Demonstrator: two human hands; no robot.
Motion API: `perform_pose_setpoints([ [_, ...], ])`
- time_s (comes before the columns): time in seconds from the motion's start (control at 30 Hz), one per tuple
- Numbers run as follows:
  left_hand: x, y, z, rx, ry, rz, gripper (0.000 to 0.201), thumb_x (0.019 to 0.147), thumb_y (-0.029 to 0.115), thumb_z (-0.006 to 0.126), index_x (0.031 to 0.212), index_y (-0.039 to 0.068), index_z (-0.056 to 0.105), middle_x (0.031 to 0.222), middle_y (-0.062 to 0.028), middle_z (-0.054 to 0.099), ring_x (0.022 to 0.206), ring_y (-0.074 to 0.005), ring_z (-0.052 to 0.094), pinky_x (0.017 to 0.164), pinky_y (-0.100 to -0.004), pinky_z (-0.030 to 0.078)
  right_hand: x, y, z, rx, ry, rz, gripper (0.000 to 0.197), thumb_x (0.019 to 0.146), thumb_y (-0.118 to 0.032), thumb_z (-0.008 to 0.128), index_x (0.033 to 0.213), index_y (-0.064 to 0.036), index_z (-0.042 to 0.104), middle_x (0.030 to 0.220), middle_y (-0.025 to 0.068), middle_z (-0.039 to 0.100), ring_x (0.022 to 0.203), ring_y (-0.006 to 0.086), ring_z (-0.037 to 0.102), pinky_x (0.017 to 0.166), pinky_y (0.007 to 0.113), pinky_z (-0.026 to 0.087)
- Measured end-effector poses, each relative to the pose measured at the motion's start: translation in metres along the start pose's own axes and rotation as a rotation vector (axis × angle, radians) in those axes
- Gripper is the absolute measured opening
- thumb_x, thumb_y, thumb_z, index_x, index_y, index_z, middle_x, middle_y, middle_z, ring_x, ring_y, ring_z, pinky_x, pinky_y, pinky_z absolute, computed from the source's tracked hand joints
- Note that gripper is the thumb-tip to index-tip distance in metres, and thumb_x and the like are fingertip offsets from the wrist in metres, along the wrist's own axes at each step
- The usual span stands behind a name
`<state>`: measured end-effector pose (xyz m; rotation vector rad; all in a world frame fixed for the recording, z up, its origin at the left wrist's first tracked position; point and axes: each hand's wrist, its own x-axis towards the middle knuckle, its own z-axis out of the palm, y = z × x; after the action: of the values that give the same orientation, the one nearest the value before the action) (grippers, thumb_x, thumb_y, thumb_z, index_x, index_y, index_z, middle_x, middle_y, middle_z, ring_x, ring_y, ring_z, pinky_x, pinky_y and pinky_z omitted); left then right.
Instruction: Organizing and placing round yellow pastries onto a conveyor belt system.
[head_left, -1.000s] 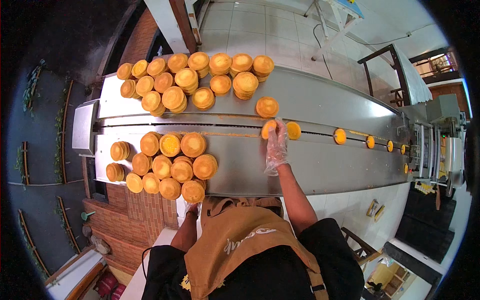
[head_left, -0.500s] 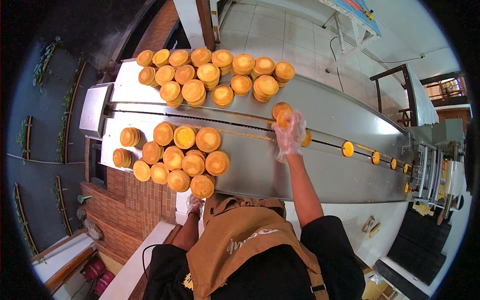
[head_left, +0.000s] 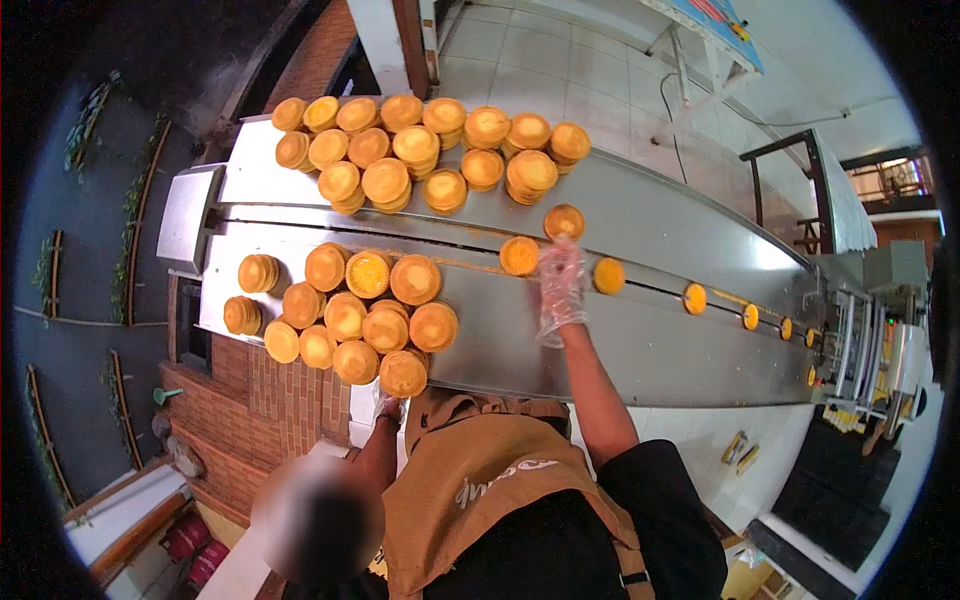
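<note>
My right hand [head_left: 563,285], in a clear plastic glove, is over the middle channel of a long steel conveyor table [head_left: 510,335]. Its fingers reach toward a golden round tart shell [head_left: 564,222] just beyond them, and nothing shows in its grasp. Just left of the hand, a second tart shell [head_left: 519,256] lies by the channel; to the right sits another shell [head_left: 609,275]. My left hand [head_left: 389,404], also gloved, is down at the table's near edge, its fingers mostly hidden beside a stack of tart shells [head_left: 404,372].
Stacked tart shells [head_left: 415,145] fill the far left side; more stacks [head_left: 346,315] stand on the near left. Single shells [head_left: 695,298] sit spaced along the channel toward a machine with rollers [head_left: 880,345] at the right end. A metal box [head_left: 192,220] caps the left end.
The tart shell that was in my right hand now lies left of it by the channel. The hand has drawn slightly nearer to me and to the left. My left hand stays at the near edge.
</note>
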<state>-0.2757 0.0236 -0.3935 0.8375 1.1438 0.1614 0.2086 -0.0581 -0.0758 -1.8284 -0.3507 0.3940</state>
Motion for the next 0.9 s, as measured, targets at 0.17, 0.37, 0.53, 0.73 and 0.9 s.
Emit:
perform_pose_setpoints([
  [0.17,-0.030,0.024,0.017,-0.023,0.091,-0.013,0.028,0.094,0.022,0.051,0.118,0.008,0.054,0.111,-0.0048,0.060,0.095,-0.0184,0.058,0.079,-0.0303,0.047,0.048,-0.036,-0.012,-0.918,0.098,-0.126,0.055,0.077,-0.025,0.071,0.123,-0.0070,0.048,0.120,0.0166,0.052,0.111,0.0335,0.051,0.095,0.044,0.043],
  [0.37,-0.062,0.090,0.062,0.082,0.160,-0.007,0.023,0.095,0.022,0.050,0.114,0.010,0.057,0.097,-0.0010,0.064,0.075,-0.0144,0.060,0.061,-0.0283,0.048,0.051,-0.032,-0.012,-0.823,0.003,-0.063,0.061,0.071,-0.024,0.074,0.124,-0.0107,0.048,0.120,0.0175,0.050,0.110,0.0372,0.050,0.098,0.047,0.041],
  [0.53,-0.031,0.025,0.020,0.412,0.079,0.129,0.019,0.095,0.023,0.051,0.109,0.013,0.060,0.093,0.0006,0.062,0.070,-0.0129,0.057,0.060,-0.0275,0.047,0.003,-0.015,-0.002,-0.749,-0.029,-0.410,0.058,0.074,-0.024,0.072,0.122,-0.0064,0.046,0.112,0.0184,0.054,0.107,0.0355,0.052,0.094,0.045,0.044],
  [0.73,-0.017,0.031,0.044,0.077,0.113,0.045,0.017,0.095,0.025,0.049,0.101,0.012,0.059,0.087,-0.0006,0.060,0.067,-0.0131,0.055,0.057,-0.0266,0.045,0.010,0.009,0.035,-0.007,-0.227,-0.098,0.045,0.086,-0.028,0.062,0.119,-0.0017,0.047,0.110,0.0178,0.057,0.096,0.0254,0.059,0.085,0.036,0.047],
  [0.9,-0.046,0.091,0.069,0.132,0.165,0.025,0.022,0.096,0.029,0.047,0.097,0.011,0.058,0.083,-0.0025,0.060,0.062,-0.0135,0.053,0.054,-0.0265,0.043,0.043,-0.057,0.026,-0.343,0.169,-0.060,0.040,0.077,-0.026,0.073,0.102,-0.0026,0.052,0.093,0.0119,0.055,0.089,0.0235,0.056,0.079,0.039,0.047],
])
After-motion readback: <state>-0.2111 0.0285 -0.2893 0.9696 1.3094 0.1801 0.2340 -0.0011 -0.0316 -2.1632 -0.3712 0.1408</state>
